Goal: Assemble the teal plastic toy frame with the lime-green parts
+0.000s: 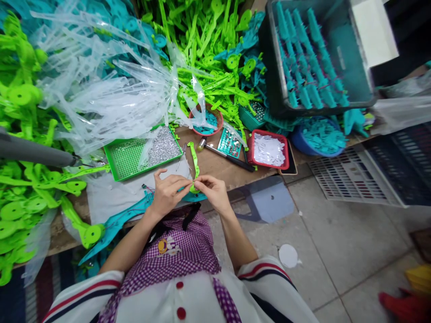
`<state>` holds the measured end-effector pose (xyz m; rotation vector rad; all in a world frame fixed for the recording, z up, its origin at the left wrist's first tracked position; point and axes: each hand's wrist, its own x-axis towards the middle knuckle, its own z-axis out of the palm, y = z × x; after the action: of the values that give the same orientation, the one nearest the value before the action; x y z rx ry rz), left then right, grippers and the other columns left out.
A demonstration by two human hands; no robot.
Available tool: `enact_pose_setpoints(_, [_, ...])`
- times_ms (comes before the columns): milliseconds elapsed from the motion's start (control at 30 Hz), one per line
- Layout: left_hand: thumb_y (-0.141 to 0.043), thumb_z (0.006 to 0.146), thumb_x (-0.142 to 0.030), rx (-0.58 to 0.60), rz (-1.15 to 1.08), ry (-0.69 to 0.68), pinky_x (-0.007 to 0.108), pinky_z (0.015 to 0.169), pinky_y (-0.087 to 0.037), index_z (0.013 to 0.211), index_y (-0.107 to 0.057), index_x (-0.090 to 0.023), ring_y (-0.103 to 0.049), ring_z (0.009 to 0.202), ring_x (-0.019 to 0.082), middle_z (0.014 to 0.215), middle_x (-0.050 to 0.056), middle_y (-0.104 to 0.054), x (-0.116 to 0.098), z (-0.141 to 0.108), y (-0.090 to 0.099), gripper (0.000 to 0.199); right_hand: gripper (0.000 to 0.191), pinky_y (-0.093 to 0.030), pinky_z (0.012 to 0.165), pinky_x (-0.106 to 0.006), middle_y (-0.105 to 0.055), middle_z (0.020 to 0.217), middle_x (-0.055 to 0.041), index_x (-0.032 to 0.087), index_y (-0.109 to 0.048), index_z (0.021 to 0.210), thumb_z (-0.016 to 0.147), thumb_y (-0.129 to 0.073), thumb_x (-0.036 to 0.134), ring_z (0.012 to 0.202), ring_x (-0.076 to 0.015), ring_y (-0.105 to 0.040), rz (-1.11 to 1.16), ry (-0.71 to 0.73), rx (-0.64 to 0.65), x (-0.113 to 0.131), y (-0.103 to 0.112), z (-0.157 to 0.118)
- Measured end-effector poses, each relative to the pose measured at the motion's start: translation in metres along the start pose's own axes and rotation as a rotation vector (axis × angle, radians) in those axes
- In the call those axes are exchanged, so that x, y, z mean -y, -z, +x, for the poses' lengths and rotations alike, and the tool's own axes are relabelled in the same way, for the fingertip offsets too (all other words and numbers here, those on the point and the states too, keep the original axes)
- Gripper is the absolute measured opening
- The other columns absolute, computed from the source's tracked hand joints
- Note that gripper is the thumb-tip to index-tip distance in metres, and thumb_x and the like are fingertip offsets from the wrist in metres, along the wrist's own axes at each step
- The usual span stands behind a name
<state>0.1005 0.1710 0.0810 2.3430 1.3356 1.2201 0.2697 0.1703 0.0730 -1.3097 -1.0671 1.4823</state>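
Item: green plastic strip (194, 163), long and thin, round-ended, held upright-slanted over the front edge of the wooden surface (218, 167), its lower round end caught between both hands, its upper end lying toward the green tray. Left hand (167, 193): grip pressed together, pinching the strip's lower end from the left side. Right hand (213, 190): grip likewise closed, fingertips pinching the same end from the right; the two hands almost touched. Whether a small fitting sat between the fingertips could not be told. Beneath the strip: a teal plastic piece (117, 224), running down-left from the hands across a grey sheet. Behind the strip, left: green tray (124, 157), part-filled with tiny silver bits. Behind the strip, right: small hammer (224, 153), lying flat; beyond it a red tray (269, 150) of white discs and a round red basket (206, 120) of teal bits. Further behind: heaps of green and teal strips, clear bags, a dark crate (316, 58) of packed teal pieces. Handling judgement: the step looked like fine fitting at the round end; it would go best with the strip braced steady, both pinches kept close to the end, and the parts squared before pressing, since thin plastic would likely flex or twist.
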Motion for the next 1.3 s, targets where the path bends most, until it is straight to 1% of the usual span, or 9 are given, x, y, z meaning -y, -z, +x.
enact_pose_setpoints(167, [-0.058, 0.094, -0.028, 0.028, 0.021, 0.012, 0.042, 0.104, -0.024, 0.083, -0.071, -0.026, -0.069, 0.075, 0.013, 0.081, -0.004, -0.076, 0.002, 0.0, -0.003, 0.018, 0.035, -0.051, 0.064, -0.027, -0.068, 0.07, 0.0, 0.019, -0.072, 0.077, 0.068, -0.076, 0.052, 0.063, -0.0119, -0.059, -0.06, 0.038, 0.017, -0.002, 0.003, 0.001])
enact_pose_setpoints(267, [-0.058, 0.094, -0.035, 0.025, 0.12, 0.113, 0.045, 0.104, -0.024, 0.097, -0.072, -0.027, -0.068, 0.096, 0.02, 0.104, 0.003, -0.075, -0.003, 0.001, -0.004, 0.016, 0.036, -0.049, 0.066, -0.027, -0.066, 0.07, -0.0001, 0.019, -0.071, 0.076, 0.069, -0.074, 0.054, 0.065, -0.0125, -0.058, -0.102, 0.079, 0.02, 0.002, 0.006, 0.016])
enact_pose_setpoints(333, [-0.058, 0.093, -0.039, 0.041, 0.197, 0.181, 0.045, 0.102, -0.029, 0.114, -0.068, -0.026, -0.062, 0.112, 0.025, 0.119, 0.009, -0.069, -0.012, 0.0, -0.004, 0.026, 0.039, -0.048, 0.067, -0.028, -0.065, 0.071, -0.0002, 0.019, -0.069, 0.077, 0.07, -0.073, 0.057, 0.067, -0.0133, -0.057, -0.112, 0.127, -0.015, 0.006, 0.011, 0.033])
enact_pose_setpoints(400, [-0.054, 0.095, -0.037, 0.138, 0.186, 0.166, 0.041, 0.098, -0.037, 0.122, -0.064, -0.023, -0.06, 0.114, 0.025, 0.123, 0.011, -0.067, -0.021, -0.002, -0.008, 0.032, 0.037, -0.048, 0.071, -0.029, -0.066, 0.076, -0.001, 0.02, -0.069, 0.079, 0.073, -0.07, 0.057, 0.072, -0.0141, -0.057, -0.137, 0.218, -0.066, 0.009, 0.016, 0.055])
enact_pose_setpoints(533, [-0.048, 0.098, -0.031, 0.435, 0.18, 0.135, 0.037, 0.097, -0.043, 0.126, -0.06, -0.014, -0.062, 0.114, 0.023, 0.127, 0.014, -0.066, -0.027, -0.011, -0.027, 0.035, 0.026, -0.046, 0.073, -0.03, -0.064, 0.079, -0.0022, 0.02, -0.07, 0.075, 0.078, -0.069, 0.046, 0.077, -0.0155, -0.056, -0.345, 0.38, -0.096, -0.003, 0.025, 0.098])
enact_pose_setpoints(600, [-0.048, 0.098, -0.03, 0.529, 0.223, 0.188, 0.041, 0.102, -0.04, 0.128, -0.058, -0.012, -0.06, 0.118, 0.025, 0.129, 0.015, -0.065, -0.023, -0.015, -0.037, 0.037, 0.02, -0.045, 0.071, -0.03, -0.062, 0.074, -0.0016, 0.019, -0.069, 0.071, 0.077, -0.069, 0.039, 0.072, -0.0152, -0.054, -0.452, 0.342, -0.095, -0.016, 0.027, 0.113])
enact_pose_setpoints(700, [-0.05, 0.097, -0.03, 0.614, 0.206, 0.223, 0.047, 0.106, -0.036, 0.129, -0.058, -0.015, -0.061, 0.118, 0.025, 0.125, 0.012, -0.067, -0.017, -0.02, -0.042, 0.036, 0.012, -0.044, 0.07, -0.03, -0.063, 0.074, -0.0014, 0.019, -0.069, 0.073, 0.077, -0.067, 0.03, 0.068, -0.0145, -0.054, -0.548, 0.269, -0.084, -0.034, 0.031, 0.122])
enact_pose_setpoints(900, [-0.05, 0.097, -0.032, 0.644, 0.142, 0.287, 0.057, 0.108, -0.029, 0.128, -0.059, -0.021, -0.06, 0.12, 0.027, 0.128, 0.013, -0.066, -0.015, -0.022, -0.038, 0.034, 0.009, -0.043, 0.07, -0.028, -0.066, 0.077, -0.0013, 0.019, -0.071, 0.076, 0.077, -0.066, 0.026, 0.07, -0.0143, -0.055, -0.638, 0.241, -0.027, -0.039, 0.037, 0.118])
enact_pose_setpoints(1300, [-0.056, 0.093, -0.029, 0.61, 0.065, 0.313, 0.061, 0.106, -0.028, 0.124, -0.061, -0.021, -0.062, 0.117, 0.029, 0.124, 0.014, -0.068, -0.013, -0.022, -0.04, 0.032, 0.009, -0.042, 0.071, -0.028, -0.067, 0.079, -0.0026, 0.018, -0.071, 0.078, 0.078, -0.065, 0.024, 0.071, -0.0144, -0.056, -0.762, 0.205, -0.009, -0.027, 0.032, 0.117])
